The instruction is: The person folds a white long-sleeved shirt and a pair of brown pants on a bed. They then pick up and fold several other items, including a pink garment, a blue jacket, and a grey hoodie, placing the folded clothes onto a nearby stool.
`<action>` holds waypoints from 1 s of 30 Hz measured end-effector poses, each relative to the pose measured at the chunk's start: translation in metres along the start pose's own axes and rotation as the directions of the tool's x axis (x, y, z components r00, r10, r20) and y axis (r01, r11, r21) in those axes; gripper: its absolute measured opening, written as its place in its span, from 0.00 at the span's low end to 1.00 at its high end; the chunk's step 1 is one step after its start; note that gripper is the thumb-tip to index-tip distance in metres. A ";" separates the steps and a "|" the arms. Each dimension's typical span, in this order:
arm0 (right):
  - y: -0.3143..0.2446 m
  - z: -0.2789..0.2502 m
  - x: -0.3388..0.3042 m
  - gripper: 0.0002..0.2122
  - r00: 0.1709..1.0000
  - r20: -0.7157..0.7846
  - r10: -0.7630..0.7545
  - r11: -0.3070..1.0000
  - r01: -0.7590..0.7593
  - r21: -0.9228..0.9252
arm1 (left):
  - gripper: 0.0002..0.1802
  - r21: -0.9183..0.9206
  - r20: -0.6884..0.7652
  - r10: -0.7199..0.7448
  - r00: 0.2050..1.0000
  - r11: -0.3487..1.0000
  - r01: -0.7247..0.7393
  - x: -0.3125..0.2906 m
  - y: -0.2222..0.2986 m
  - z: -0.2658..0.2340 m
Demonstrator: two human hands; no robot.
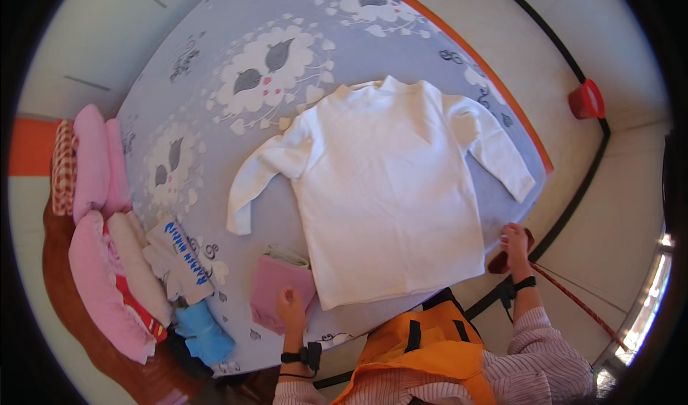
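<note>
A white high-necked long-sleeved top (pixel 390 190) lies spread on the bed, collar at the far end and hem toward me. Its sleeves angle out to both sides, the left one bent. My left hand (pixel 290 310) is over a folded pink cloth (pixel 269 283) left of the hem, fingers curled in; I see nothing in them. A folded greyish cloth (pixel 288 254) adjoins the pink one at its far edge. Past the bed's right edge, my right hand (pixel 514 242) is held up with its fingers loosely bent and apart, apparently empty. The top's hem is apart from both hands.
The bed's grey-blue patterned sheet (pixel 193 83) reaches far back. Folded pink bedding (pixel 107 290), a grey printed cloth (pixel 179 262) and a blue cloth (pixel 204 333) line the left side by a wooden headboard (pixel 61 262). A red bucket (pixel 586 100) stands on the floor at right.
</note>
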State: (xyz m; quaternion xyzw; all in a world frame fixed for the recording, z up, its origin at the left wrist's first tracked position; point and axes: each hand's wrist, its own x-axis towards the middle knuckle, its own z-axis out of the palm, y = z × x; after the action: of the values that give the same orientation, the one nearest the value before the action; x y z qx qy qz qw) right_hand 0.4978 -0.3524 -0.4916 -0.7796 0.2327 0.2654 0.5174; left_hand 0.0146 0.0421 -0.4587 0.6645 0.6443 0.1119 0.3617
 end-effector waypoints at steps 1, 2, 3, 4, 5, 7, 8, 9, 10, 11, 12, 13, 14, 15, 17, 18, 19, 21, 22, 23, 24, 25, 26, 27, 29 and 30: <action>-0.006 -0.014 0.023 0.20 0.994 -0.075 -0.084 0.996 0.085 0.018 | 0.11 -0.088 -0.003 0.013 1.000 0.996 -0.013 0.028 0.005 -0.008; -0.013 -0.019 0.048 0.22 0.979 -0.159 -0.127 0.992 0.127 -0.010 | 0.11 -0.170 -0.027 0.034 0.999 0.985 -0.038 0.060 0.010 -0.021; -0.025 -0.030 0.071 0.25 0.950 -0.242 -0.197 0.980 0.184 -0.076 | 0.13 -0.280 0.018 -0.140 0.990 0.950 0.140 0.094 0.024 -0.027; -0.031 -0.034 0.093 0.28 0.907 -0.318 -0.276 0.960 0.243 -0.140 | 0.14 -0.381 0.085 -0.300 0.950 0.871 0.309 0.126 0.040 -0.036; -0.038 -0.038 0.118 0.33 0.910 -0.315 -0.269 0.951 0.200 -0.236 | 0.17 -0.456 0.045 -0.335 0.941 0.831 0.318 0.157 0.030 -0.043; -0.060 0.006 0.133 0.35 0.962 -0.213 -0.173 0.946 0.101 -0.308 | 0.24 -0.507 -0.058 -0.468 0.882 0.774 0.378 0.195 0.003 -0.076; -0.066 0.018 0.137 0.36 0.973 -0.194 -0.127 0.933 0.050 -0.357 | 0.28 -0.491 -0.075 -0.547 0.834 0.748 0.447 0.208 0.001 -0.083; -0.061 0.001 0.160 0.37 0.918 -0.258 -0.301 0.917 0.205 -0.341 | 0.30 -0.588 0.071 -0.543 0.836 0.655 0.475 0.229 0.010 -0.068; -0.054 -0.008 0.177 0.36 0.919 -0.249 -0.304 0.929 0.228 -0.291 | 0.33 -0.665 0.206 -0.525 0.826 0.544 0.512 0.243 0.017 -0.055; -0.050 -0.018 0.190 0.34 0.921 -0.240 -0.307 0.937 0.249 -0.247 | 0.35 -0.717 0.338 -0.490 0.803 0.418 0.558 0.251 0.022 -0.039; -0.054 -0.033 0.194 0.33 0.919 -0.236 -0.316 0.940 0.269 -0.211 | 0.36 -0.752 0.371 -0.456 0.809 0.363 0.550 0.257 0.027 -0.013; -0.052 -0.031 0.187 0.27 0.951 -0.194 -0.242 0.968 0.223 -0.116 | 0.37 -0.783 0.371 -0.432 0.822 0.330 0.527 0.258 0.035 0.000; -0.050 -0.033 0.178 0.22 0.974 -0.149 -0.172 0.985 0.171 -0.021 | 0.38 -0.812 0.371 -0.407 0.835 0.295 0.505 0.260 0.043 0.012; -0.061 -0.031 0.177 0.19 0.981 -0.128 -0.145 0.987 0.151 0.045 | 0.33 -0.837 0.363 -0.457 0.812 0.223 0.500 0.269 0.036 0.006; -0.093 -0.011 0.191 0.15 0.990 -0.079 -0.116 0.979 0.127 0.159 | 0.27 -0.902 0.186 -0.397 0.899 0.294 0.316 0.295 -0.016 -0.051; -0.103 -0.025 0.200 0.15 0.984 -0.135 -0.112 0.972 0.137 0.191 | 0.24 -0.926 0.115 -0.341 0.933 0.304 0.225 0.309 -0.015 -0.055; -0.127 -0.034 0.203 0.16 0.938 -0.224 -0.264 0.944 0.299 0.142 | 0.21 -0.944 0.028 -0.293 0.956 0.306 0.122 0.315 -0.020 -0.067; -0.189 -0.092 0.184 0.22 0.858 -0.266 -0.439 0.877 0.474 0.080 | 0.16 -0.937 -0.119 -0.288 0.950 0.348 -0.012 0.341 0.004 -0.075; -0.222 -0.128 0.184 0.22 0.742 -0.245 -0.624 0.767 0.642 -0.012 | 0.13 -0.925 -0.170 -0.133 0.976 0.364 -0.111 0.359 0.017 -0.092; -0.252 -0.143 0.191 0.22 0.674 -0.259 -0.691 0.706 0.707 -0.043 | 0.11 -0.803 -0.307 -0.024 0.951 0.543 -0.246 0.375 0.008 -0.138; -0.267 -0.141 0.187 0.23 0.651 -0.246 -0.718 0.690 0.712 -0.132 | 0.12 -0.817 -0.277 -0.077 0.958 0.544 -0.192 0.382 -0.001 -0.158; -0.275 -0.132 0.191 0.23 0.644 -0.229 -0.729 0.682 0.708 -0.181 | 0.12 -0.803 -0.282 0.012 0.959 0.544 -0.243 0.386 -0.006 -0.196; -0.269 -0.144 0.189 0.24 0.637 -0.248 -0.730 0.683 0.691 -0.236 | 0.12 -0.793 -0.256 0.128 0.958 0.540 -0.283 0.403 0.009 -0.208; -0.272 -0.120 0.191 0.24 0.645 -0.254 -0.721 0.678 0.582 -0.449 | 0.13 -0.810 -0.261 0.027 0.965 0.538 -0.234 0.388 -0.012 -0.212; -0.237 -0.099 0.184 0.25 0.639 -0.347 -0.686 0.600 0.227 -0.767 | 0.14 -0.836 -0.225 -0.102 0.969 0.531 -0.139 0.390 0.003 -0.190; -0.228 -0.087 0.180 0.26 0.614 -0.375 -0.695 0.497 0.032 -0.867 | 0.15 -0.876 -0.185 -0.163 0.969 0.475 -0.088 0.382 -0.002 -0.182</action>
State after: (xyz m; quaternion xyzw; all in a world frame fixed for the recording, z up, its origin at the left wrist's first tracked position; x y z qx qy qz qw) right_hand 0.7936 -0.3675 -0.4255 -0.9916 0.0751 -0.1005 0.0326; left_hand -0.0436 0.4614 -0.4518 0.3514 0.5494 0.4984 0.5712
